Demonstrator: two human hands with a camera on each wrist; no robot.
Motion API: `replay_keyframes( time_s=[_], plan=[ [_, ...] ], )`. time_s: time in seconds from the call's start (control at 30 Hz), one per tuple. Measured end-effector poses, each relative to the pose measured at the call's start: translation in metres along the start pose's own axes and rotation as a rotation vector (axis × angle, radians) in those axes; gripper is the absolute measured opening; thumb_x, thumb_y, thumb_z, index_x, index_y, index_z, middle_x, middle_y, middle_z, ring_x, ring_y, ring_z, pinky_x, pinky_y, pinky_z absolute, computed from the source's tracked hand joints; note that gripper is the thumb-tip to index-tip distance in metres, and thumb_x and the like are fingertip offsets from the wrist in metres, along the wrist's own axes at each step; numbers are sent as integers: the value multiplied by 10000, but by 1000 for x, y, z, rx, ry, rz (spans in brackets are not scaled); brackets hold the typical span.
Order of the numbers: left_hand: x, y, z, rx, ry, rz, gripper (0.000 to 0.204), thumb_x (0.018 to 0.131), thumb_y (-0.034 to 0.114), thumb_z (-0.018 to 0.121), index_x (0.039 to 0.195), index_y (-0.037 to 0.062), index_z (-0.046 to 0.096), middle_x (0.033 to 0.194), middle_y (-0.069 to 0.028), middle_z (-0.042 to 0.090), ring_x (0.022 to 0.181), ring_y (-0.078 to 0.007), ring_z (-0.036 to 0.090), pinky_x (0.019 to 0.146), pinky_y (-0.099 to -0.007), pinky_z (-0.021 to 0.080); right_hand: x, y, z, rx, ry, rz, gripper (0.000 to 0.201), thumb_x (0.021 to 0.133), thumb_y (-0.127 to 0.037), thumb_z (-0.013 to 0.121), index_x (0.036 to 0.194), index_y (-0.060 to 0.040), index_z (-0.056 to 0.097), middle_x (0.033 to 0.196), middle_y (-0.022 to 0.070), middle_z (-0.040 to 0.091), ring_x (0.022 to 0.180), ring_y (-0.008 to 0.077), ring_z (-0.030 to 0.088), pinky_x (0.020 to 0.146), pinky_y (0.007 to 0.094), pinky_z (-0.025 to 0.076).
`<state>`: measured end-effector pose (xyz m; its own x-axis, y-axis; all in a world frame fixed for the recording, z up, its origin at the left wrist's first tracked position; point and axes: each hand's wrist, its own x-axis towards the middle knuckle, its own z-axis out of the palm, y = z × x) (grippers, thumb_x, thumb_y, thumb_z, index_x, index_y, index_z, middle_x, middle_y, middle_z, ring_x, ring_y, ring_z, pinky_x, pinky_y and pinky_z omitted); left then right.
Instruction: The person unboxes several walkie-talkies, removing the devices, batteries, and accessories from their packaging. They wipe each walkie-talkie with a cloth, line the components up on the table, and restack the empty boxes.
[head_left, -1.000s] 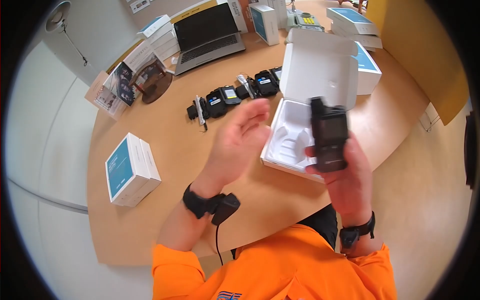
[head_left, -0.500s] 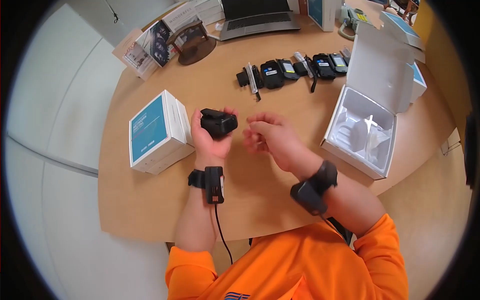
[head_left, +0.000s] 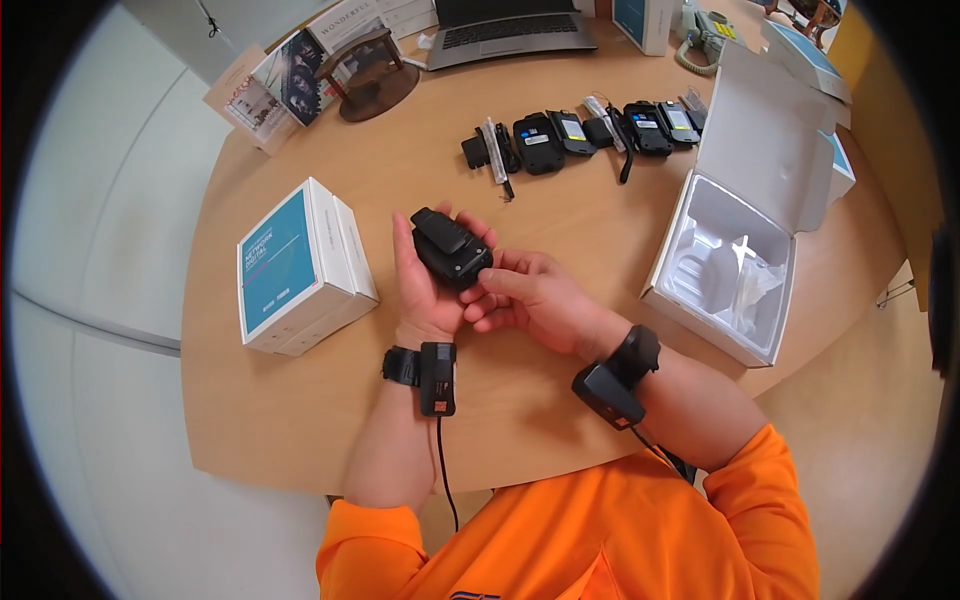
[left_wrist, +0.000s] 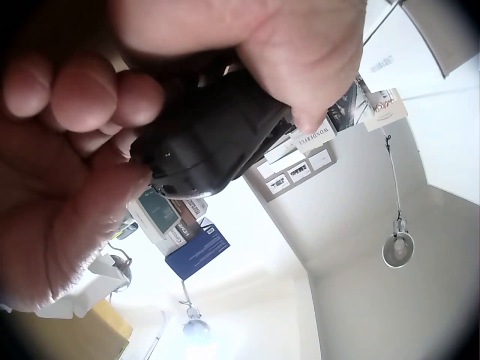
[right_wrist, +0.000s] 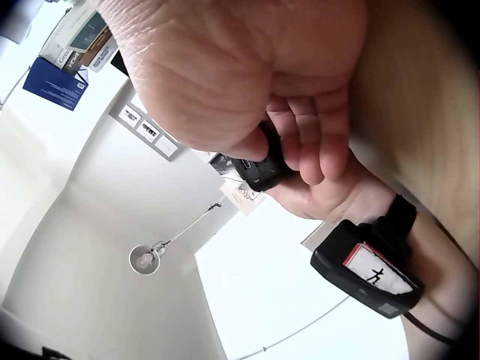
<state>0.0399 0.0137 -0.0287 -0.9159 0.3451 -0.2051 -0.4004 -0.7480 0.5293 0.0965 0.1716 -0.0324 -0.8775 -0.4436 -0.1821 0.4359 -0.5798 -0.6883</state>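
A black two-way radio [head_left: 452,245] lies in my left hand [head_left: 428,298], clip side up, its belt clip facing the head camera. The left fingers and thumb curl around its sides. At its lower end, my right hand [head_left: 540,300] pinches the corner with thumb and fingertips. Seen from the left wrist, the radio [left_wrist: 214,139] is a dark body between both hands. From the right wrist, the thumb presses beside a small port on the end of the radio [right_wrist: 264,169]; the right palm hides most of it.
Left of the hands stand stacked white-and-teal boxes [head_left: 290,262]. An open white box [head_left: 665,285] with a moulded tray and plastic bags is on the right. Behind lie black device parts [head_left: 540,142], batteries and cables, then a laptop [head_left: 515,40], a wooden stand [head_left: 375,90] and books.
The radio went from the right hand to the left, away from the open box. It has turned clip side up, and the right hand has come in to its lower end.
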Motion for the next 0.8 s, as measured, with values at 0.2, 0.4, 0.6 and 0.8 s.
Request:
replay_keyframes(
  time_s=[0.2,0.4,0.6,0.8],
  plan=[
    [0,-5,-2,-30,-35,29,602,955,642,555,1227,107,602,1046,-118,654,959,-317,660,797,-439,600,0,4,7,-73,92,-27,228,1020,-146,552,1187,8,564,1016,110,680,848,176,699,780,317,610],
    [-3,-3,-3,132,-25,-79,529,921,503,684,1151,30,623,1018,-159,677,889,-304,681,785,-447,601,-4,6,18,-276,185,-142,219,979,-88,520,1169,18,546,907,82,670,722,142,674,666,296,593],
    [-8,-1,1,131,-6,-81,436,913,445,687,1060,38,634,973,-144,681,824,-287,686,737,-437,601,-6,12,24,-408,231,-201,333,950,-69,509,1260,54,499,859,76,657,659,133,648,611,282,551],
    [-11,-12,21,43,104,64,455,929,561,621,962,107,611,872,-70,655,751,-232,650,732,-416,581,5,29,15,-609,277,-374,482,897,-77,492,1347,92,461,885,176,661,756,253,676,692,362,533]
  ],
)
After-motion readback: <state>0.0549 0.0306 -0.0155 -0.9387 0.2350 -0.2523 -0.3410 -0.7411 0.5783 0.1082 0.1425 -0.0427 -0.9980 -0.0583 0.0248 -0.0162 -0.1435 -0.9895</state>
